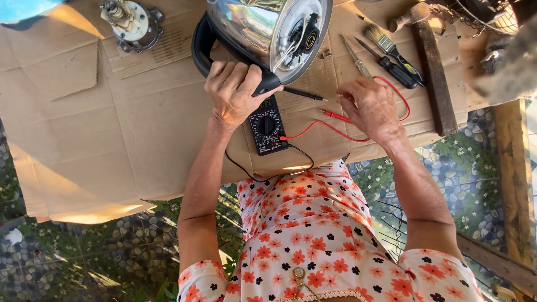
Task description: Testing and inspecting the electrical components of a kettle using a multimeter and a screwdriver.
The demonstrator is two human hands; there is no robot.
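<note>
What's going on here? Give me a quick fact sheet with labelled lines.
Surface: flattened cardboard
Left hand: grips the black handle of the metal kettle, which lies on its side
Right hand: rests on the red probe
Black probe: lying loose by the kettle
Multimeter: between the hands
Nearby tools: hammer, brush, screwdriver

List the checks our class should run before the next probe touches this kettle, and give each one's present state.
1. Kettle steadied: ok, the left hand grips its handle.
2. Kettle underside exposed: ok, it faces the camera.
3. Red probe gripped: cannot tell, the right hand fingers lie over its lead.
4. Black probe in hand: not ok, it lies on the cardboard.
5. Multimeter dial setting: cannot tell, too small.
</note>
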